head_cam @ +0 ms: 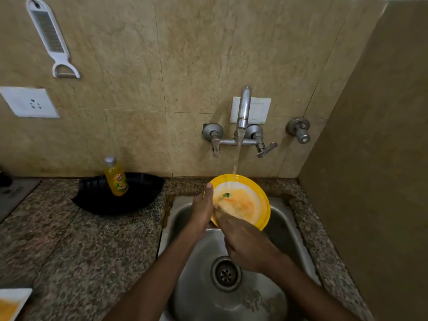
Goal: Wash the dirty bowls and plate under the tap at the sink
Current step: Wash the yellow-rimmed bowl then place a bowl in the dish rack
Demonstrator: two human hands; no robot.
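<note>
Plate [245,200] tilted, face toward camera, rim up under tap [243,112].

Speckled granite counter [92,239] around a steel sink [281,218].
On the counter stand a black tray [139,200], and a white dish [16,297] at the near left corner.
</note>
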